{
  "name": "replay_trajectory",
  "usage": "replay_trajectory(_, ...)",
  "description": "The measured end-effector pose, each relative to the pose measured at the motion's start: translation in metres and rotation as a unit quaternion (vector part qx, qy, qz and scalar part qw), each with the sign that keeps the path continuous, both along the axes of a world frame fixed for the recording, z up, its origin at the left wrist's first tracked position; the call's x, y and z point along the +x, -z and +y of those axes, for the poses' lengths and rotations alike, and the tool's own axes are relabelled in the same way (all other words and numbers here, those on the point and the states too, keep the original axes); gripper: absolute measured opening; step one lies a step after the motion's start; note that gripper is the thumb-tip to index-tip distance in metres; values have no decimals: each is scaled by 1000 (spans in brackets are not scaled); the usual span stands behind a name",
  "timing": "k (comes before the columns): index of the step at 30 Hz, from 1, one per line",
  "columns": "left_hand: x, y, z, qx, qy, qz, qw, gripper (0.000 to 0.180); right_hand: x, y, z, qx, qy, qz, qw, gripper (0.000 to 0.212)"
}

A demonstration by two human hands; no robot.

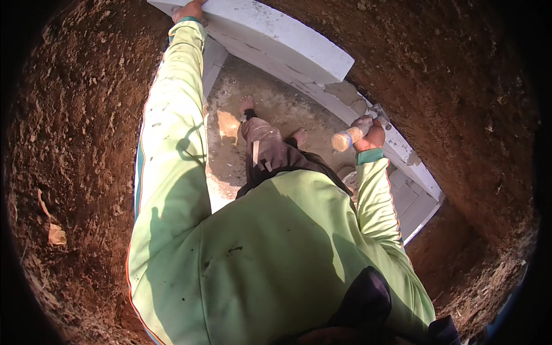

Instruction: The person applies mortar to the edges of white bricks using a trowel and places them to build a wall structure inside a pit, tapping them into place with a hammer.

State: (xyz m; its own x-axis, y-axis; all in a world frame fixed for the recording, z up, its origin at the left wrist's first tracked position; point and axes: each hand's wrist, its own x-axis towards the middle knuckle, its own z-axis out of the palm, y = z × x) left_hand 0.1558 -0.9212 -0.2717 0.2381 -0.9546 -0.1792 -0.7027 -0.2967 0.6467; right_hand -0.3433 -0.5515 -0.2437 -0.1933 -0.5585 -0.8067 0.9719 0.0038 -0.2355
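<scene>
A long white block [276,35] lies along the top of a low white block wall [411,164]. At its far left end my left hand [188,10] grips the block's edge, part of the fingers cut off by the picture's top. My right hand [371,137] is closed around a tool with a thick, round tan handle [343,141]. The tool's grey far end lies at the wall top and looks like a trowel, though the hand partly hides it. Grey wet mortar [347,95] covers the wall top between the block's right end and my right hand.
Rough brown earth walls [80,144] close in on both sides and behind the block wall. My bare feet [247,103] stand on a grey, dirty floor [276,86] inside the wall. A round object, partly hidden, sits by my right side. The wall ends at the lower right.
</scene>
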Motion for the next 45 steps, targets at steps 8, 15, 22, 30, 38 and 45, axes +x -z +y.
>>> replay_trajectory(8, -30, -51, 21, -73, -200, 304, 928, 83, 78, -40, -37, -22, -265, -19, 964, 28)
replay_trajectory(15, -45, -73, 31, -14, -295, 269, 917, 114, 35, -25, -19, -45, -190, -44, 980, 33)
replay_trajectory(22, -43, -68, 40, -9, -288, 229, 930, 123, 22, -9, -17, 60, -38, 95, 993, 37)
replay_trajectory(30, -46, -78, 39, 8, -262, 233, 936, 131, 58, -27, -43, -59, -292, -84, 951, 33)
replay_trajectory(38, 53, -41, 78, 59, -148, 131, 978, 69, -16, -37, 46, 3, -299, 8, 954, 27)
replay_trajectory(45, 11, -27, 249, -79, 171, -99, 977, 85, -96, 68, 242, 173, -602, 489, 607, 21)
